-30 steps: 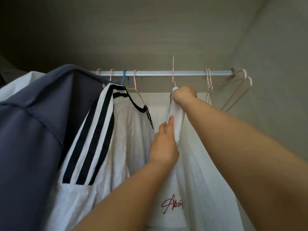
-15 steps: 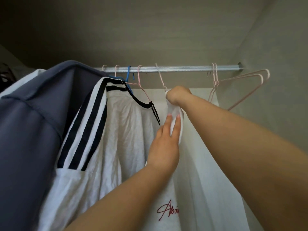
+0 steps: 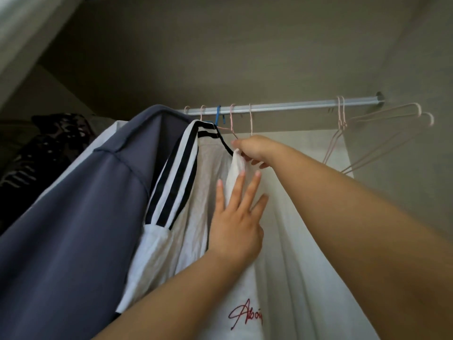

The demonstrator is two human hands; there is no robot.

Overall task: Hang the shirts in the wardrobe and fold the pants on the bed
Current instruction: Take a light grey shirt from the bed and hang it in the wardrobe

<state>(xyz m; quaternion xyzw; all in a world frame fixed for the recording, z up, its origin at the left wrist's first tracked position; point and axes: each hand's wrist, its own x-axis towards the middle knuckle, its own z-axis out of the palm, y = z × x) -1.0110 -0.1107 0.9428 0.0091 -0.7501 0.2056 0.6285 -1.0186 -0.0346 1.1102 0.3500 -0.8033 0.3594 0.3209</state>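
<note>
Far L of my fingers, at the wardrobe's [image 3: 220,45] L edge, a dark patterned garment [image 3: 49,143] sits in shadow. Next along, a blue-grey shirt [image 3: 85,204] hangs from the rail [image 3: 294,106], packed tight against a striped white shirt [image 3: 179,217]. One blue hook [image 3: 218,114] and several pink ones crowd the rail above them; can't tell which hook carries which. No free room on that side.

My left hand [image 3: 235,222] lies flat on the white shirt w/ red script [image 3: 294,278], fingers [image 3: 239,187] straight and spread, gripping nothing, pressing the cloth just R of the striped one. Directly above those fingertips my right hand [image 3: 255,149] has its fingers curled, pinching the top fold of that same shirt. It sits just under a pink hanger hook [image 3: 250,119] that is over the rail. The hand hides the hanger's shoulders, so can't tell if the shirt sits fully on it. The shirt's body drops down below both hands, red script low, near my L forearm.

R of my right fingers the rail runs bare, good open stretch, up to two empty pink hangers [image 3: 380,133] near its R end. They're swung out toward the side wall [image 3: 404,217], almost touching it.
</note>
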